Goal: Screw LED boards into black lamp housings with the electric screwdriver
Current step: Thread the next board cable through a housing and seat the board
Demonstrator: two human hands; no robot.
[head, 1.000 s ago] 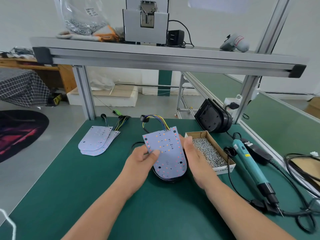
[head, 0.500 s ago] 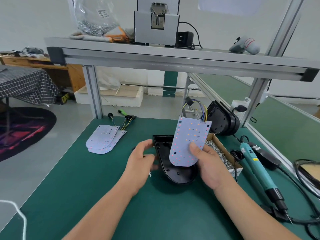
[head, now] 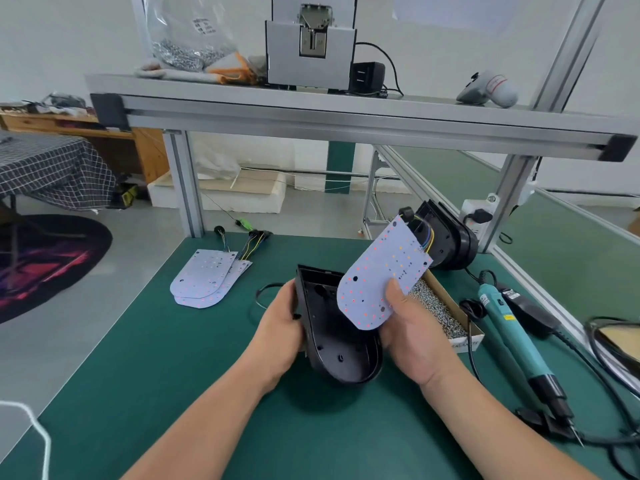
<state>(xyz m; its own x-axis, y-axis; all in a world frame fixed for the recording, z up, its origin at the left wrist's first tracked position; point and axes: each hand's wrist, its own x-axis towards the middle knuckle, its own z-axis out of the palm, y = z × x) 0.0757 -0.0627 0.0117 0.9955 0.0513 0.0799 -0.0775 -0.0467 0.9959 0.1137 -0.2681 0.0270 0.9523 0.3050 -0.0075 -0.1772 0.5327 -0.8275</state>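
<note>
A black lamp housing (head: 332, 334) is tipped up on the green mat, its open inside facing right. My left hand (head: 282, 327) grips its left rim. My right hand (head: 410, 327) pinches the rounded end of a white LED board (head: 381, 275), held tilted above the housing with its coloured wires at the upper right. The teal electric screwdriver (head: 512, 336) lies on the mat to the right, untouched. A cardboard box of screws (head: 440, 311) sits just behind my right hand.
A stack of spare LED boards (head: 207, 280) with wires lies at the back left of the mat. Another black housing (head: 446, 242) stands at the back right by the frame post. Cables trail along the right edge. An aluminium shelf (head: 346, 117) spans overhead.
My right hand lifted the LED board off the housing and swung it up to the right. My left hand let go of the board, took the housing's rim and tipped it up.
</note>
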